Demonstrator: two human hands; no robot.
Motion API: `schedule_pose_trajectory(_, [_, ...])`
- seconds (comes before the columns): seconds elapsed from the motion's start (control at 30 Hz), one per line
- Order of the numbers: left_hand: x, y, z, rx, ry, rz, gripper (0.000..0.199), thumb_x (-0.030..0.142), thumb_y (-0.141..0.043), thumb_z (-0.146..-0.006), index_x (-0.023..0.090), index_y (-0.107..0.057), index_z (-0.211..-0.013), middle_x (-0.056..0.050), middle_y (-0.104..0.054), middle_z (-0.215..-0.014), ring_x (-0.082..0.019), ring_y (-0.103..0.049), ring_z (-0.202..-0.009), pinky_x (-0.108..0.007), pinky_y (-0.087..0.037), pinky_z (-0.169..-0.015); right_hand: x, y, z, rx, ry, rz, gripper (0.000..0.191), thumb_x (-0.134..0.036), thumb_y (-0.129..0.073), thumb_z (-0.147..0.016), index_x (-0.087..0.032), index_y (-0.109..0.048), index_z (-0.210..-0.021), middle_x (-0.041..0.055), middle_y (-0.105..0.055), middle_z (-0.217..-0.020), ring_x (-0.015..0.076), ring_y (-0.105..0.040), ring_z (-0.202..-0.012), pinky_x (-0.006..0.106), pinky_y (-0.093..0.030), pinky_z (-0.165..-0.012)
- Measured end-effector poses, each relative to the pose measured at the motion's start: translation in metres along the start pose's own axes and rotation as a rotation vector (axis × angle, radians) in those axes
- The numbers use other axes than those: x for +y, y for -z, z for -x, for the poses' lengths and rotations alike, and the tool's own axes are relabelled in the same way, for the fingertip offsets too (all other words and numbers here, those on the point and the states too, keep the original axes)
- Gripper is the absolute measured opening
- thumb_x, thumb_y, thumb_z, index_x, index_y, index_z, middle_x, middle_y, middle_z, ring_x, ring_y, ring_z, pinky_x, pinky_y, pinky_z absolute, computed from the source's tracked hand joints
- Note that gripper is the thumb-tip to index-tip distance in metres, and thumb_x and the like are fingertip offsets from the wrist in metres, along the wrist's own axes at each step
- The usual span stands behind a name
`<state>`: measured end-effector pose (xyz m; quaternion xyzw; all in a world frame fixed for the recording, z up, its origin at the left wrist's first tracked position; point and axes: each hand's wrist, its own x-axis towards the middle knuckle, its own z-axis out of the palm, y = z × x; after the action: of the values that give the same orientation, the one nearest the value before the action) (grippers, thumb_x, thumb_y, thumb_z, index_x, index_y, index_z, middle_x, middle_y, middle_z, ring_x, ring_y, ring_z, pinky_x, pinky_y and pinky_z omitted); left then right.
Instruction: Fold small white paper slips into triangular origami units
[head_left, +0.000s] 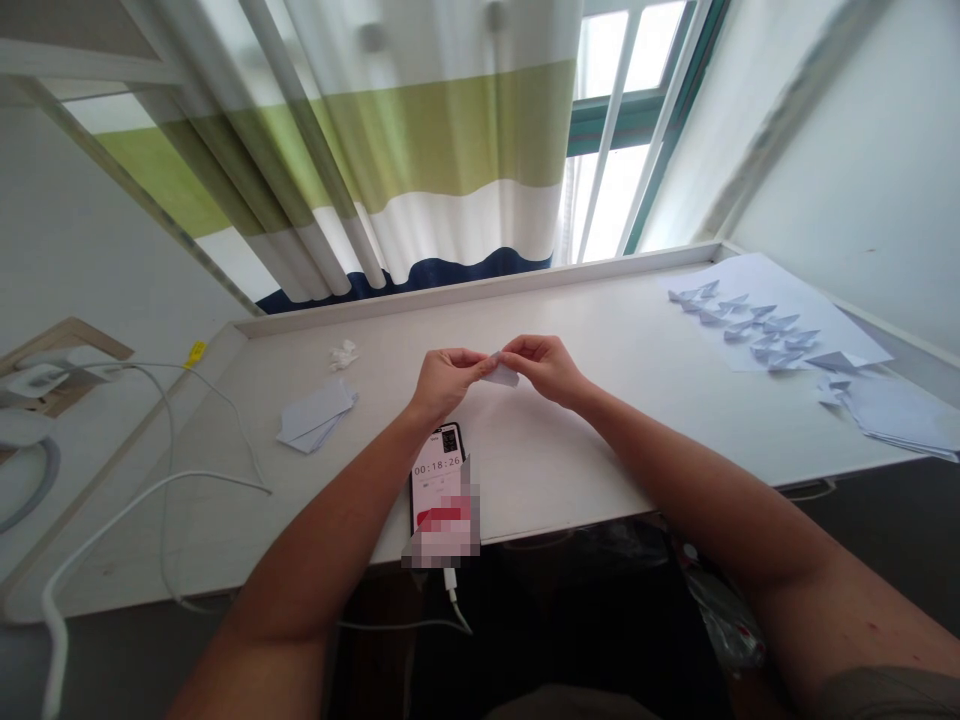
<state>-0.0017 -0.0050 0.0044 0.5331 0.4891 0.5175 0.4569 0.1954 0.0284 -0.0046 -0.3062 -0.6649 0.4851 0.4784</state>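
Observation:
A small folded piece of white paper [501, 375] is held up above the middle of the desk. My left hand [448, 378] pinches its left side between thumb and fingers. On the other side, my right hand [546, 365] grips the paper's upper right part, and the two hands nearly meet at its top. The fingers cover part of the paper, so its exact folds cannot be made out. Below my left wrist lies a phone [439, 500] with a running timer on its screen and a cable plugged in.
Several folded paper figures [750, 322] stand in rows on a white sheet [847, 330] at the right. Near them lies a stack of paper [900, 410]. More paper sheets [316, 415] and a crumpled tissue [343, 355] rest at left. White cables [161, 485] cross the desk's left side.

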Motion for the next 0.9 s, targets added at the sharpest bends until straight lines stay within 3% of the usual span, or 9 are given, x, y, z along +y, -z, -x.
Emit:
schedule_pose_trajectory(0.13, [0.000,-0.003,0.003,-0.017,0.001,0.008,0.052,0.061,-0.104,-0.059,0.017,-0.086,-0.082,-0.010,-0.083,-0.083,-0.023,-0.076,-0.079,-0.039,-0.060,-0.081,0.000,0.000,0.000,-0.005,0.037,0.052,0.040,-0.060,-0.084,-0.084,-0.020,-0.082,-0.084,0.0062,-0.081,-0.083,0.0201,-0.069,-0.076,0.034,-0.055,-0.070])
schedule_pose_trajectory(0.23, [-0.001,-0.006,0.004,-0.050,-0.040,-0.003,0.044,0.057,-0.098,-0.072,0.018,-0.086,-0.088,-0.010,-0.084,-0.089,-0.023,-0.076,-0.085,-0.038,-0.060,-0.084,0.002,0.001,-0.001,0.013,0.052,0.074,0.040,-0.059,-0.080,-0.087,-0.020,-0.079,-0.082,0.0043,-0.077,-0.079,0.0181,-0.064,-0.072,0.032,-0.050,-0.066])
schedule_pose_trajectory(0.33, [-0.003,-0.006,0.004,-0.048,-0.141,-0.045,0.028,0.045,-0.083,-0.088,0.018,-0.083,-0.096,-0.008,-0.083,-0.095,-0.022,-0.076,-0.090,-0.037,-0.060,-0.088,0.004,0.004,-0.004,0.054,0.038,0.077,0.040,-0.058,-0.079,-0.087,-0.019,-0.076,-0.079,0.0019,-0.071,-0.072,0.0155,-0.057,-0.066,0.030,-0.044,-0.061])
schedule_pose_trajectory(0.4, [-0.004,-0.003,0.003,-0.049,-0.245,-0.095,0.020,0.033,-0.079,-0.087,0.020,-0.080,-0.101,-0.007,-0.082,-0.099,-0.022,-0.076,-0.095,-0.038,-0.060,-0.093,0.005,0.007,-0.006,0.081,0.015,0.056,0.041,-0.058,-0.079,-0.086,-0.019,-0.074,-0.078,0.0004,-0.067,-0.069,0.0142,-0.053,-0.063,0.029,-0.040,-0.058])
schedule_pose_trajectory(0.5, [-0.005,0.001,0.002,-0.121,-0.388,-0.237,0.024,0.024,-0.078,-0.083,0.023,-0.079,-0.107,-0.007,-0.082,-0.110,-0.024,-0.076,-0.107,-0.041,-0.059,-0.100,0.004,0.009,-0.007,0.084,-0.011,0.012,0.042,-0.060,-0.081,-0.083,-0.019,-0.073,-0.077,-0.0003,-0.065,-0.068,0.0133,-0.051,-0.061,0.028,-0.039,-0.057])
schedule_pose_trajectory(0.63, [-0.005,0.004,0.003,-0.177,-0.456,-0.364,0.028,0.032,-0.082,-0.086,0.026,-0.081,-0.113,-0.008,-0.083,-0.118,-0.027,-0.076,-0.112,-0.043,-0.059,-0.100,0.001,0.009,-0.006,0.074,-0.035,-0.026,0.044,-0.061,-0.084,-0.080,-0.018,-0.073,-0.076,0.0009,-0.067,-0.069,0.0134,-0.052,-0.062,0.028,-0.039,-0.057])
schedule_pose_trajectory(0.9, [-0.009,0.006,-0.001,-0.196,-0.528,-0.373,0.027,0.045,-0.084,-0.091,0.024,-0.083,-0.107,-0.008,-0.085,-0.111,-0.025,-0.078,-0.104,-0.041,-0.062,-0.094,-0.001,0.008,-0.005,0.061,-0.028,-0.048,0.047,-0.064,-0.087,-0.077,-0.018,-0.074,-0.078,0.0034,-0.072,-0.071,0.0143,-0.058,-0.063,0.028,-0.044,-0.057])
